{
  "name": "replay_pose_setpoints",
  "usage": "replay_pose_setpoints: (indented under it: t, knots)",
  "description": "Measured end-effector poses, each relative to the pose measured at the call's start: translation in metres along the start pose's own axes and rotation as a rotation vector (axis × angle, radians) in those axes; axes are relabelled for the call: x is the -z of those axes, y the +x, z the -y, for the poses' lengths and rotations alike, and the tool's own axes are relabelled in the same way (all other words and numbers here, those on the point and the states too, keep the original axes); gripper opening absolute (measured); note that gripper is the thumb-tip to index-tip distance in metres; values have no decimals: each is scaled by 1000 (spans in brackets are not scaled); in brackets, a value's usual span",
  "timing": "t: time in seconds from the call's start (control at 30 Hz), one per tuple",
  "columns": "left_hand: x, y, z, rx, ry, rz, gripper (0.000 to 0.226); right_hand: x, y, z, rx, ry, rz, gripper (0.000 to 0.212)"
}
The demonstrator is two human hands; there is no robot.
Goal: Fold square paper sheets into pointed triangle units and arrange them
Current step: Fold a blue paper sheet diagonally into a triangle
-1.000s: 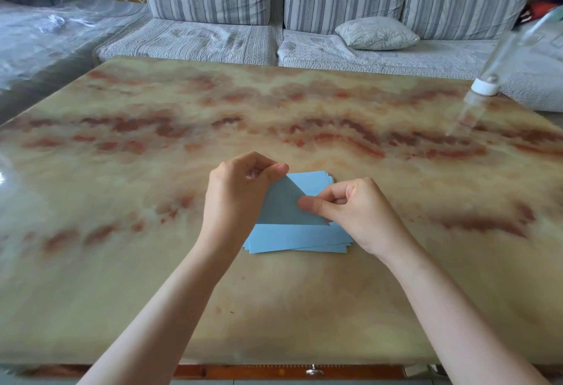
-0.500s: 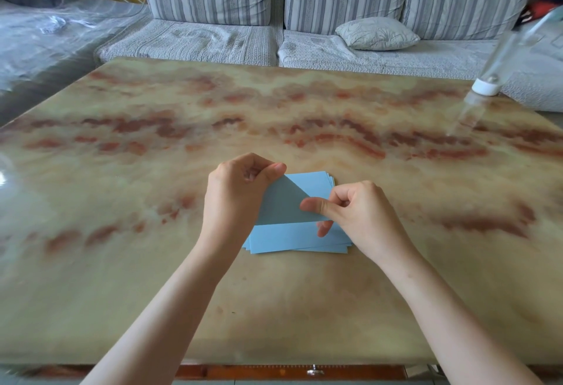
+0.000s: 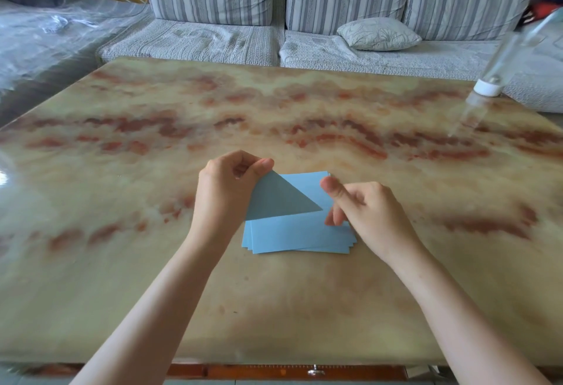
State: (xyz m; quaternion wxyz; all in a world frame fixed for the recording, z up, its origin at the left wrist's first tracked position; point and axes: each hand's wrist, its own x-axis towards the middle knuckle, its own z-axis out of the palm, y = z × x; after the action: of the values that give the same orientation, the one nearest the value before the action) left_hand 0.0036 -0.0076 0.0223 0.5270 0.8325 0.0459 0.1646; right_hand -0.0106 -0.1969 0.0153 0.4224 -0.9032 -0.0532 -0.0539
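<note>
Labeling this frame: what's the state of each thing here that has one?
folded sheet, one triangle fold, raised over the paper stack.
paper stack, flat on the table, slightly fanned.
left hand, pinches the folded sheet's top corner.
right hand, fingers loosely curled, holds nothing.
bottle, white cap on, otherwise blurred.

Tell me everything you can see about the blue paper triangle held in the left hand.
The blue paper triangle is a thin matte sheet folded into a triangle, its sharp point aimed right. The left hand pinches its top corner and covers its left edge, holding it over the stack of blue sheets. The right hand sits just off its tip, apparently not touching.
</note>
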Motion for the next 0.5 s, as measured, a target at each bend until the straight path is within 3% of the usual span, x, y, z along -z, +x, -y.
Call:
replay_pose_setpoints:
  t: [0.1, 0.23, 0.5]
  knots:
    - [-1, -2, -3, -40, -5, 66, 17, 0, 3, 0, 49, 162, -64, 56]
    - [-8, -12, -9, -100, -2, 140, 21, -11, 7, 12, 36, 342, 54, 13]
    - [-10, -16, -10, -101, 4, 104, 22, -11, 6, 17, -27, 437, 118, 8]
